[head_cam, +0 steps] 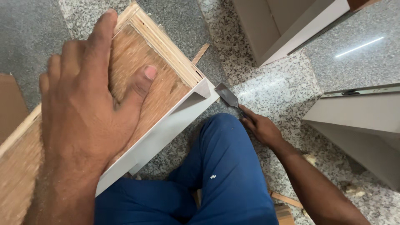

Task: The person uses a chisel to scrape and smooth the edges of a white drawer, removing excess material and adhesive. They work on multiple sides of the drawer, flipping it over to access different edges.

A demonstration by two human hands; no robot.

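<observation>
Pressed flat, fingers spread, the left hand (85, 112) pins a plywood panel (137, 71) with a white laminate edge, tilted on the granite floor (275, 91) against a blue-trousered knee (221, 162). Beside its corner, the right hand (260, 127) is closed around a chisel (228, 96). Stiff, fairly heavy-looking board; best held by its edges.

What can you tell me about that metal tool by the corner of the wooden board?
The chisel has a flat, dull grey metal blade, wider at its tip. It lies low over the speckled stone floor, tip pointing up-left at the corner of the plywood panel, right where the pale laminate edge ends. The right hand grips its handle, which the fingers hide. Whether the tip touches the panel cannot be told. The left hand presses flat on the panel.
</observation>
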